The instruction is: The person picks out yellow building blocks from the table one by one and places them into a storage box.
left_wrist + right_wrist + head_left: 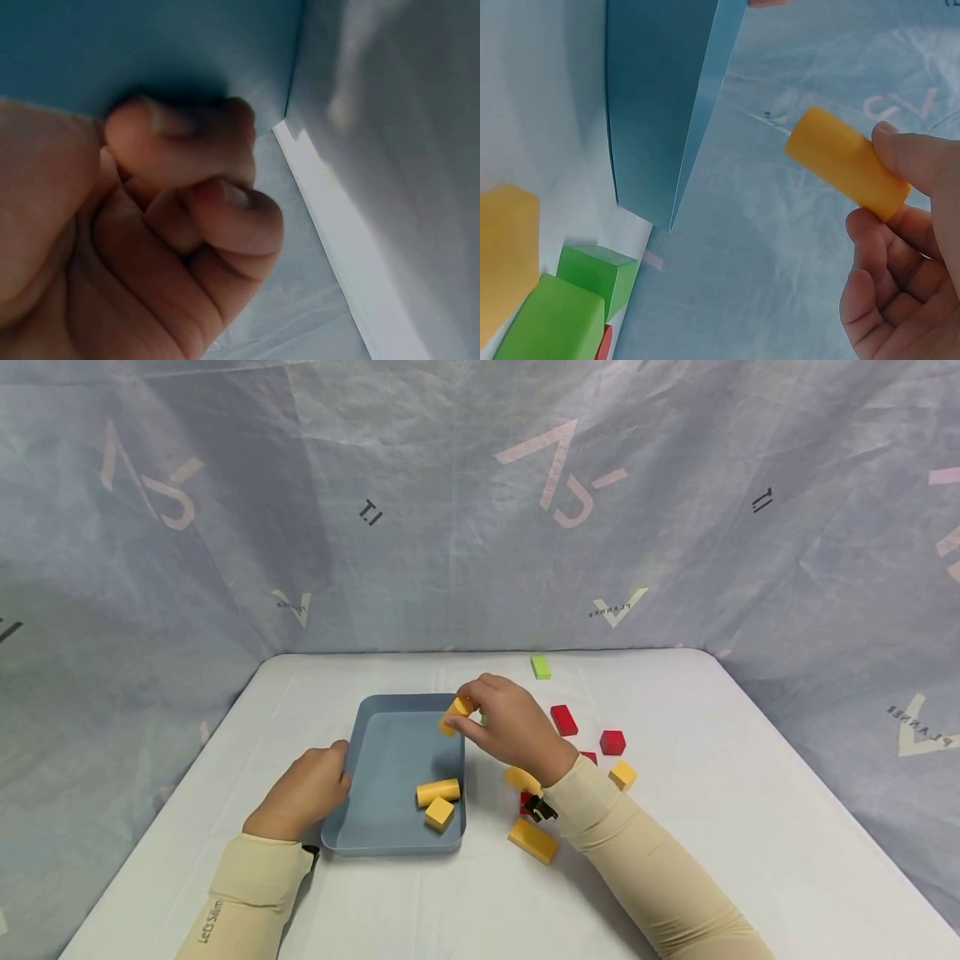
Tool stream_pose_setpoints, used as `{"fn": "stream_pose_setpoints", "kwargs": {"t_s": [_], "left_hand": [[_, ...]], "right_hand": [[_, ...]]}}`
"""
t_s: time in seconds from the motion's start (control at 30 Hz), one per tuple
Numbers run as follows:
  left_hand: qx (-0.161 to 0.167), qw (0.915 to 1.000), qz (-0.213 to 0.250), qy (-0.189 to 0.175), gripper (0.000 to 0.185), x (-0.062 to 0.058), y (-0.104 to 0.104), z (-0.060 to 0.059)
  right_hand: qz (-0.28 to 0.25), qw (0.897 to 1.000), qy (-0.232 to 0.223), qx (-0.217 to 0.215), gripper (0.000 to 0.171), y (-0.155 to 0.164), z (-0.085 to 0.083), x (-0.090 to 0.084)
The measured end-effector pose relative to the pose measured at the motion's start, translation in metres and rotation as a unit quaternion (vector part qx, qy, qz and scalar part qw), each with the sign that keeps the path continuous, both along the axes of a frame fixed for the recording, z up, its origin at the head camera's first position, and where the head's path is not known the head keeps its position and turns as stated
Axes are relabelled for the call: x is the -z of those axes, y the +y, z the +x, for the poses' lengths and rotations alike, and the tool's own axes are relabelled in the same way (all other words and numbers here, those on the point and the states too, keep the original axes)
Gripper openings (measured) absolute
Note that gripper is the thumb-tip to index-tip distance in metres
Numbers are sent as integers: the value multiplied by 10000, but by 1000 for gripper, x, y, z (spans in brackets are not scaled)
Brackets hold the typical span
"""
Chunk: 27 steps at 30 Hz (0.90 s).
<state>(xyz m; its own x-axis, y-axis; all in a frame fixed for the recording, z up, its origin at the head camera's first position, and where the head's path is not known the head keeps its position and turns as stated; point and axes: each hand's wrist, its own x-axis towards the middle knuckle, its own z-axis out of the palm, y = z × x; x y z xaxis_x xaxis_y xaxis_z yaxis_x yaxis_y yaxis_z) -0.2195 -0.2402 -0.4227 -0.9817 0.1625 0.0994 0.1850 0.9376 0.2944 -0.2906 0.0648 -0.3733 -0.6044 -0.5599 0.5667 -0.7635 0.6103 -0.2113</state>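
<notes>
Nearest you, a yellow block [533, 842] lies on the white table [397, 906], right of the blue-gray tray [393, 752], where a yellow cylinder [438, 792] and yellow cube [439, 814] sit near the right wall, leaving open floor leftward and behind. Your left hand [300, 789] grips the left rim with curled fingers; your right hand [517, 724] pinches the held cylinder [452, 718], also yellow, between thumb and fingers at the far right corner. Progress looks partial: two pieces inside, one in hand; a red block [564, 720], red cube [612, 742], far-edge green block [541, 667] and others remain outside.
</notes>
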Motion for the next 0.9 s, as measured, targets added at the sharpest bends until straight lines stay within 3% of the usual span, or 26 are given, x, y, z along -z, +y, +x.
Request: {"fn": "stream_pose_setpoints", "kwargs": {"t_s": [0.63,0.9], "left_hand": [[-21,10000,-6,-1,35,-1,1,-2],[-20,10000,-42,5,34,-1,0,-1]], "right_hand": [[705,9974,-92,-153,30,-5,4,6],[1212,9907,-509,-341,28,-9,7,11]]}}
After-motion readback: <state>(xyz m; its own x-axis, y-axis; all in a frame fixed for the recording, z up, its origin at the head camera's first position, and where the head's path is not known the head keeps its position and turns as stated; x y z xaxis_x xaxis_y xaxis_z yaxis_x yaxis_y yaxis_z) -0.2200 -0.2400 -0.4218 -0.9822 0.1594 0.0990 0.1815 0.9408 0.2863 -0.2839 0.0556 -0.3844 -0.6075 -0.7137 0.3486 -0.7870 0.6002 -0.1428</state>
